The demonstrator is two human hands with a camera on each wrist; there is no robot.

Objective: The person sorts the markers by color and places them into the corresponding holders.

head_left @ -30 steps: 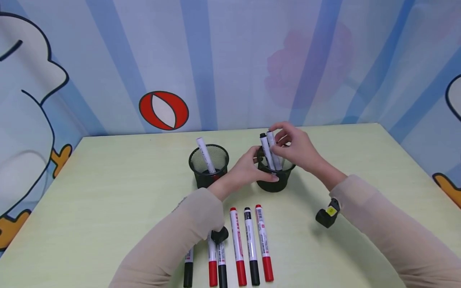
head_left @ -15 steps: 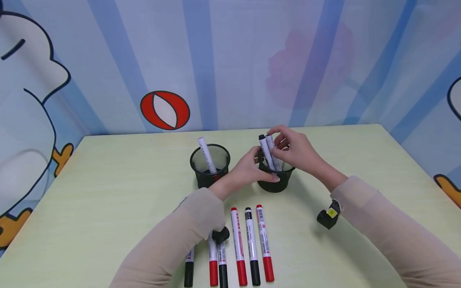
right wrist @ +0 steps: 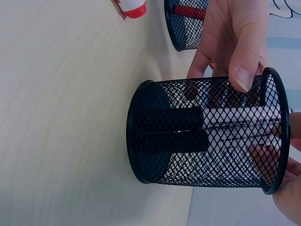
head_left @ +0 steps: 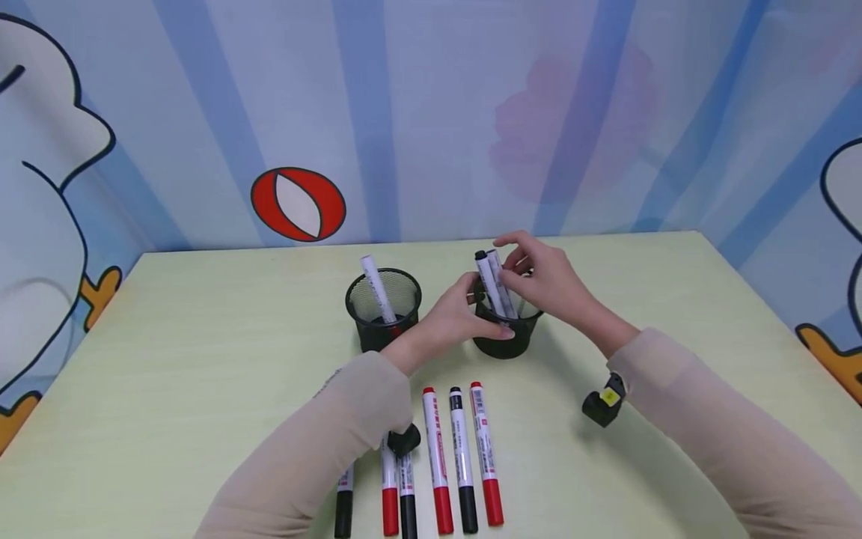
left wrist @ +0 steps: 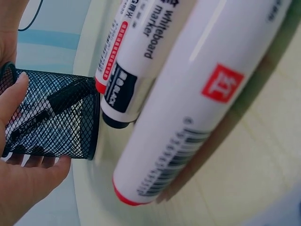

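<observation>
A black mesh pen cup (head_left: 508,346) stands upright at the back right of the table, and my left hand (head_left: 447,322) grips its side. Inside lean two white whiteboard markers (head_left: 488,281), their black caps down, as the right wrist view shows through the mesh (right wrist: 178,141). With my right hand (head_left: 542,273) I pinch the upper part of the right-hand marker (head_left: 503,288) at the rim. Part of that marker is hidden by my fingers. The left wrist view shows my left hand (left wrist: 33,183) spread around the cup (left wrist: 61,113).
A second mesh cup (head_left: 367,329) stands to the left, holding one white marker (head_left: 379,292) with its red cap down. Nearer the front lie several markers in a row, red-capped (head_left: 438,464) and black-capped (head_left: 463,464). My left sleeve covers part of some.
The head view has shifted slightly. Both hands keep nearly the same places at the right-hand cup, and the markers on the table lie as before.
</observation>
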